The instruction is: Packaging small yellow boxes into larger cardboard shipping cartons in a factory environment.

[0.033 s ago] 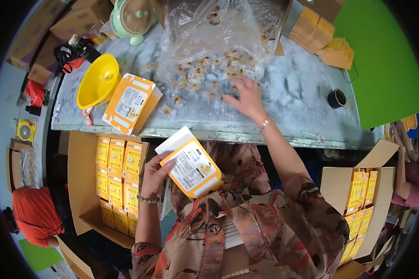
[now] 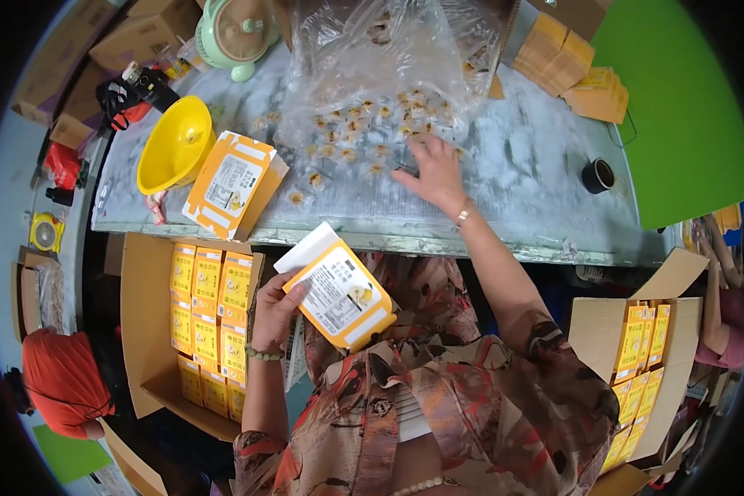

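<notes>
My left hand (image 2: 276, 307) grips a yellow-and-white carton (image 2: 343, 298) by its left edge, holding it tilted in front of my body, with a white flap sticking up at its top. Above the table, my right hand (image 2: 436, 172) is stretched out with thumb and fingers apart. Its fingertips are at the near edge of a spread of small clear sachets (image 2: 349, 155) with brownish-yellow contents. Those sachets lie at the mouth of a large clear plastic bag (image 2: 372, 58). Whether my fingertips touch a sachet is hard to make out.
A stack of flattened cartons (image 2: 233, 183) lies beside a yellow bowl (image 2: 176, 149). Cardboard boxes of filled yellow cartons stand below the table, left (image 2: 132, 331) and right (image 2: 591, 331). A dark cup (image 2: 597, 175), a green fan (image 2: 236, 33) and more carton blanks (image 2: 554, 54) sit on the table.
My right hand has shifted very slightly left over the sachets. The carton in my left hand has barely moved.
</notes>
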Demonstrator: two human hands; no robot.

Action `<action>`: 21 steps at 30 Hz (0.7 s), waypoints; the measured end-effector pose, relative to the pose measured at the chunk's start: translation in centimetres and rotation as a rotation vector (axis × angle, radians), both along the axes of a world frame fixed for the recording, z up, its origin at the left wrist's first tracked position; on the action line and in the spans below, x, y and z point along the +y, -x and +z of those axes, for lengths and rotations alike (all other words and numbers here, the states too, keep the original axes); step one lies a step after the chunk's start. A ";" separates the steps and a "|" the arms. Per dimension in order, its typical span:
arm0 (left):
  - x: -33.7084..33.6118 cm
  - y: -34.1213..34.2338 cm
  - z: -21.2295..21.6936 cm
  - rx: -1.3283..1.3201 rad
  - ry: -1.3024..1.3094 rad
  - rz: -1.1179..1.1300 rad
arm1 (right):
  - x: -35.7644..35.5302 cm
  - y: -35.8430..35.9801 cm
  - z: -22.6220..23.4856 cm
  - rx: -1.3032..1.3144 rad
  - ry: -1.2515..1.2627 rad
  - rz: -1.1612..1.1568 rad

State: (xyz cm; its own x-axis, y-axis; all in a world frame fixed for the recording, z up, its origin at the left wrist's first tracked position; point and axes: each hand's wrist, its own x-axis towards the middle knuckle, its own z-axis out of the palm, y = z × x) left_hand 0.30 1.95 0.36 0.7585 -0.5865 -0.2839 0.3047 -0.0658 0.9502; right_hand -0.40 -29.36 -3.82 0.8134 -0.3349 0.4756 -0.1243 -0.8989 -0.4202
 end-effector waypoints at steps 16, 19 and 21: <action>-3.1 -2.9 -2.9 0.137 0.267 0.393 | -7.8 6.1 1.2 0.171 -0.345 -0.016; -4.1 -3.0 -2.9 0.132 0.262 0.408 | -8.8 4.6 0.7 0.186 -0.102 0.020; -4.9 -3.2 -2.9 0.134 0.263 0.408 | -9.4 3.5 -0.5 0.169 0.015 0.067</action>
State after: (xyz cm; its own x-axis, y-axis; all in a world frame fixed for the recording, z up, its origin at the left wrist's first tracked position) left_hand 3.46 -2.90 -2.53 0.9080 -0.3143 -0.2769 0.3760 0.3202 0.8695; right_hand -3.93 -38.80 -4.36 0.9023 -0.2711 0.3351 -0.1316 -0.9136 -0.3847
